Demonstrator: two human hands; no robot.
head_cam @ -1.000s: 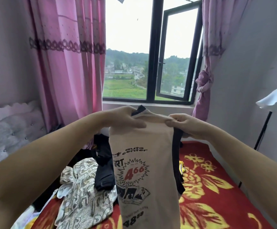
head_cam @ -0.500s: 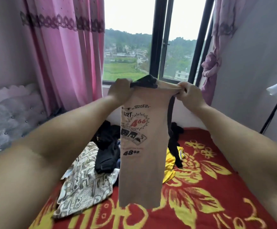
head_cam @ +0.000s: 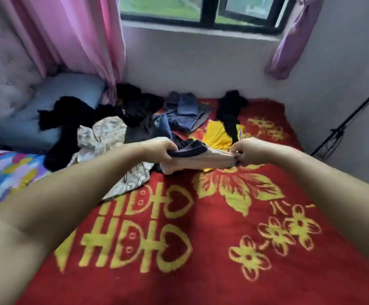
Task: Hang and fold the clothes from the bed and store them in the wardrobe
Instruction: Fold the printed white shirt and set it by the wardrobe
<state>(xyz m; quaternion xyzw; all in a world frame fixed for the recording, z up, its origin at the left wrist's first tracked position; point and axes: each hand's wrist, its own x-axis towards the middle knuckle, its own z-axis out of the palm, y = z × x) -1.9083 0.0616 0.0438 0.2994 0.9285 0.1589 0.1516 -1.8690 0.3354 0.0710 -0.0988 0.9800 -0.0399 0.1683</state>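
Observation:
I hold a beige T-shirt with a dark collar [head_cam: 197, 160] low over the red bed cover [head_cam: 201, 249], stretched flat between both hands. My left hand [head_cam: 162, 148] grips its left end at the dark collar, and my right hand [head_cam: 244, 151] pinches its right end. Seen edge-on, its print is hidden. Behind it on the bed lie a cream printed shirt [head_cam: 106, 137], black garments [head_cam: 73, 119], blue jeans [head_cam: 183, 113], a yellow garment [head_cam: 217, 135] and a black piece [head_cam: 230, 113].
A blue pillow [head_cam: 53, 95] and a tufted headboard [head_cam: 0, 69] are at the left, with a pink curtain [head_cam: 75, 34] above. The window sill wall [head_cam: 201, 60] is behind the bed. A black stand [head_cam: 344, 130] leans at the right.
The shirt hung upright at window height before. Both hands have brought it down to just above the bed, and my view has tilted down.

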